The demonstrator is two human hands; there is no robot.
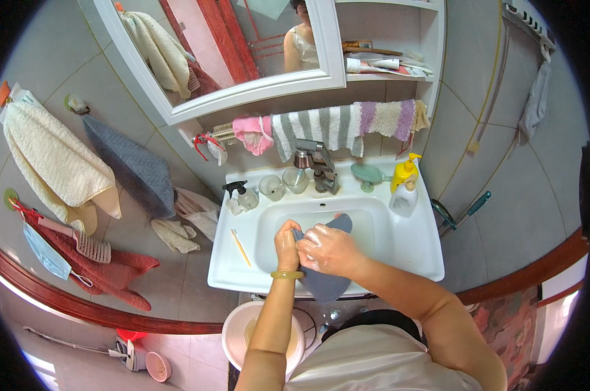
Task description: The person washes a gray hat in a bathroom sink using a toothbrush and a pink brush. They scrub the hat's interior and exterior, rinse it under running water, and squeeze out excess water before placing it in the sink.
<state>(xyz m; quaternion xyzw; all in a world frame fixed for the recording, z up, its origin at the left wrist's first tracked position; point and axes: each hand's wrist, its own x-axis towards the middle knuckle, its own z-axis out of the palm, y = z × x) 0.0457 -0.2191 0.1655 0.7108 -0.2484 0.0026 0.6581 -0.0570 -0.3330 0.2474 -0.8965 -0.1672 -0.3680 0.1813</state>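
Note:
My left hand (288,246), with a yellowish bangle at its wrist, grips a bunched part of a blue-grey cloth item (328,284) above the white washbasin (324,204). Pressed close beside it, my right hand (328,249) holds the same cloth, and white suds cover its fingers. One end of the cloth reaches up into the basin; the other hangs down by the basin's front edge. A small reddish patch shows by its upper end. Water seems to lie in the basin under the hands.
Behind the basin stand a faucet (319,171), glass cups (272,188), a spray bottle (247,196), a green soap dish (368,173) and pump bottles (404,200). A toothbrush (241,248) lies on the left rim. Below is a pink bucket (233,332). Towels (60,156) hang at left.

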